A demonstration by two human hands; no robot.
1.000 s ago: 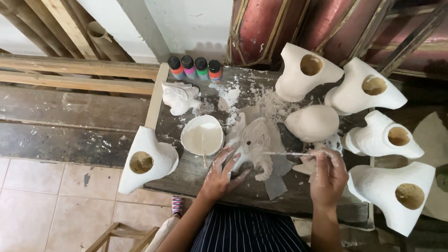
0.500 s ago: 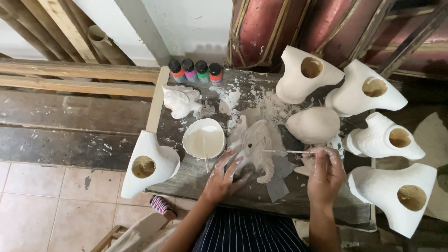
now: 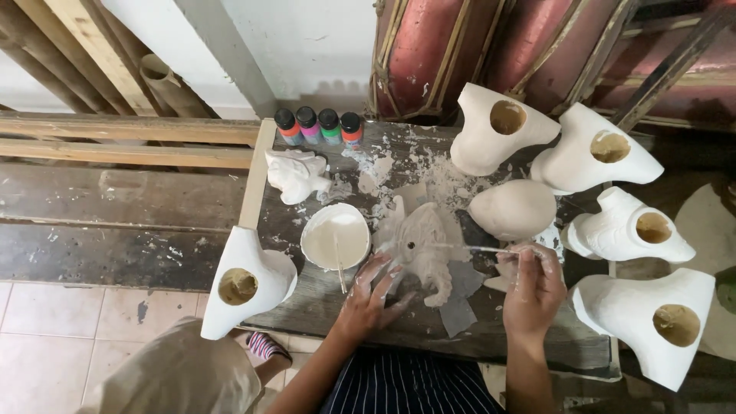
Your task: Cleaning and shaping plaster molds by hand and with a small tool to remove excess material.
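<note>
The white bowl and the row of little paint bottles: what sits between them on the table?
In the head view, a small white figurine lies between the bowl and the paint bottles, slightly to the left, on the table.

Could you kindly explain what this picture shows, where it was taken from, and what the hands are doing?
One camera, worn on a person's head, looks down at their own bare hands over a worn wooden table. The left hand steadies a white plaster figure lying flat. The right hand holds a thin stick with its tip at the figure. Nearby sit a bowl of white paste, four small paint bottles, a smaller white figurine and several white hollow casts.
</note>
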